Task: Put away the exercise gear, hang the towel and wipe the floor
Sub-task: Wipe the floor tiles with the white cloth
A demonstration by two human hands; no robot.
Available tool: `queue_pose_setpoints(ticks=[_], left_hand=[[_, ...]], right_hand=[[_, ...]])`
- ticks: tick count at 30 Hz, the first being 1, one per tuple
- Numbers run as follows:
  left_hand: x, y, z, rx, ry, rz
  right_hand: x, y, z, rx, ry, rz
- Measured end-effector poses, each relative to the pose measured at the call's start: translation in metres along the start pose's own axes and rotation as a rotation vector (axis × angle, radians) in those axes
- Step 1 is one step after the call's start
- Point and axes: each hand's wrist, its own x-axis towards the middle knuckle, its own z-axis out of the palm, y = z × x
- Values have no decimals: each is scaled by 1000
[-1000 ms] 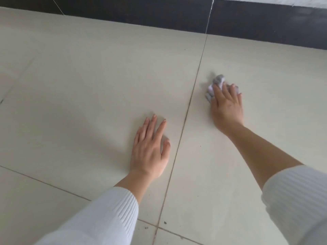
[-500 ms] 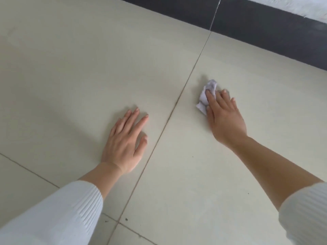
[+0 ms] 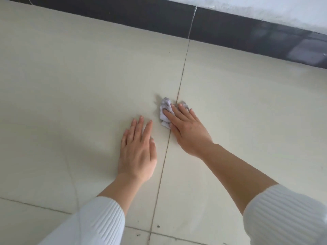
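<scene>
My right hand [image 3: 185,129] presses a small crumpled pale-grey cloth [image 3: 165,110] flat against the cream tiled floor [image 3: 70,76], right on the grout line [image 3: 180,85] between two tiles. Most of the cloth is hidden under the fingers; its left part sticks out. Just left of that line my left hand [image 3: 138,149] lies palm down on the floor, fingers spread and holding nothing. Both forearms wear white ribbed sleeves.
A dark skirting strip [image 3: 230,30] runs along the far edge of the floor, with a white wall [image 3: 265,7] above it. Small dark specks [image 3: 158,226] lie near the tile joint close to me.
My right hand has slid the cloth leftward, from the right tile onto the grout line, closer to my left hand. My left hand stays planted on the floor.
</scene>
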Motion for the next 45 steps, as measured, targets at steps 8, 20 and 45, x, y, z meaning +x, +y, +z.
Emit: queue_pose_setpoints(ticks=[8, 20, 45], left_hand=[[-8, -45, -17, -222, -207, 402], [-61, -125, -94, 222, -695, 605], [-158, -190, -90, 125, -433, 353]], right_hand=[[-108, -108, 40, 49, -23, 258], [-225, -257, 71, -225, -301, 203], [-233, -280, 126, -47, 10, 11]])
